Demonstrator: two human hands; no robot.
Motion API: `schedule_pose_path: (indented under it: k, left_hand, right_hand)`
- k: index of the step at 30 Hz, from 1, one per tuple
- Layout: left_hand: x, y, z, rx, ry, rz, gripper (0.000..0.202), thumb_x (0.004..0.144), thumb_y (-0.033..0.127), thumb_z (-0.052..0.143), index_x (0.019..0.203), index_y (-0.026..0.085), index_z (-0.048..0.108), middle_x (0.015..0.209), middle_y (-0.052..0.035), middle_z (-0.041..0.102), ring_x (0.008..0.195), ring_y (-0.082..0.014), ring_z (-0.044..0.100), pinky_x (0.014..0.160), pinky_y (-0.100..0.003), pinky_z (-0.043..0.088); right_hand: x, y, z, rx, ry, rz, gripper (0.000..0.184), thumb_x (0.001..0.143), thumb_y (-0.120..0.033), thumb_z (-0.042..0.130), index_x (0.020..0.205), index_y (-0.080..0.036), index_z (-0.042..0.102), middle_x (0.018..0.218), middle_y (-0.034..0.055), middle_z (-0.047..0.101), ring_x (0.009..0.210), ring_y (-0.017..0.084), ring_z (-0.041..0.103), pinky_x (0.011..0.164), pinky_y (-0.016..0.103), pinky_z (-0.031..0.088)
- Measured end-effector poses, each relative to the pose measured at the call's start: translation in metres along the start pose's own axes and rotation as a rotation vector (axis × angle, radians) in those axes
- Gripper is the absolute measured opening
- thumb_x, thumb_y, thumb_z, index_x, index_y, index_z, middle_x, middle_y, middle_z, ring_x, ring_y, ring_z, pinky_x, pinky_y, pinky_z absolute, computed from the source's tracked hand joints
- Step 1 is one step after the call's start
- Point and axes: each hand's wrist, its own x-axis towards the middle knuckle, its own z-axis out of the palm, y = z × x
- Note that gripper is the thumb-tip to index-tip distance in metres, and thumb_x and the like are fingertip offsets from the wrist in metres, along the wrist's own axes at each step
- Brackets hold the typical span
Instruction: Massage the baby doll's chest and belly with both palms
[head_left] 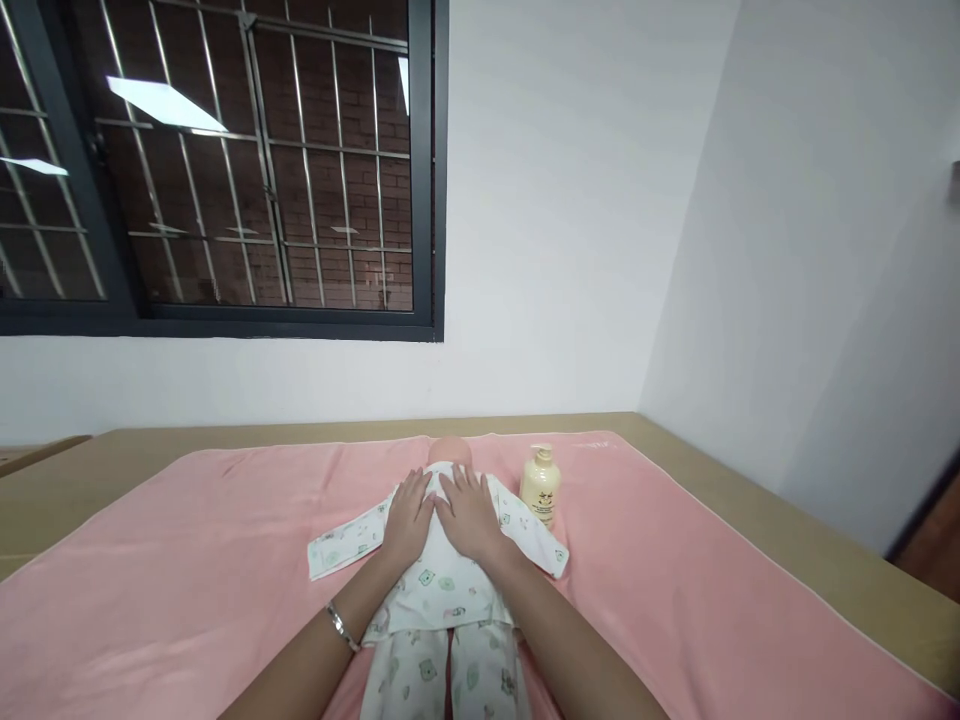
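Note:
A baby doll (pixel 450 451) lies on a pink blanket, its bare head away from me and its arms spread to both sides. It wears a white top (pixel 442 590) and matching trousers (pixel 409 675), printed with small green figures. Flat on the upper part of the top rests my left hand (pixel 409 520), fingers stretched out. My right hand (pixel 471 512) lies beside it in the same way, the two thumbs close together. A silver bracelet (pixel 343 627) circles my left wrist. Neither hand grips anything.
A cream pump bottle (pixel 541 486) stands on the pink blanket (pixel 660 600), just right of the doll's sleeve. Under the blanket is a tan tabletop (pixel 750 520). White walls (pixel 555 250) and a dark-framed barred window (pixel 431 200) rise behind it.

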Motion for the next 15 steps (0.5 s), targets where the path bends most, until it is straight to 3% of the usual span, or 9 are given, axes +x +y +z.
schedule_pose_path:
  k: [9,12,15]
  left_hand:
    - [0.012,0.001,-0.002,0.150,-0.243,-0.105,0.062,0.095,0.047,0.031,0.149,0.017,0.026,0.158,-0.0177,0.013,0.147,-0.0278,0.008,0.116,-0.053,0.015]
    - [0.020,0.013,-0.008,0.148,-0.286,-0.165,0.060,0.095,0.045,0.032,0.149,0.020,0.027,0.157,-0.0196,0.015,0.146,-0.0316,0.011,0.114,-0.058,0.017]
    - [0.031,0.028,-0.012,0.073,-0.260,-0.248,0.058,0.092,0.048,0.037,0.144,0.023,0.039,0.154,-0.0194,0.028,0.143,-0.0374,0.021,0.108,-0.068,0.017]
  right_hand:
    - [0.005,0.026,0.014,0.066,-0.057,0.164,0.060,0.097,-0.057,0.026,0.146,-0.025,0.036,0.157,0.0089,0.024,0.146,0.030,0.013,0.116,0.050,0.007]
    - [0.005,0.025,0.017,0.096,-0.061,0.182,0.063,0.096,-0.059,0.026,0.147,-0.023,0.035,0.158,0.0104,0.021,0.147,0.029,0.010,0.116,0.051,0.006]
    - [0.009,0.022,0.012,0.210,-0.080,0.187,0.060,0.098,-0.056,0.024,0.146,-0.023,0.038,0.156,0.0111,0.026,0.146,0.028,0.013,0.115,0.054,0.005]
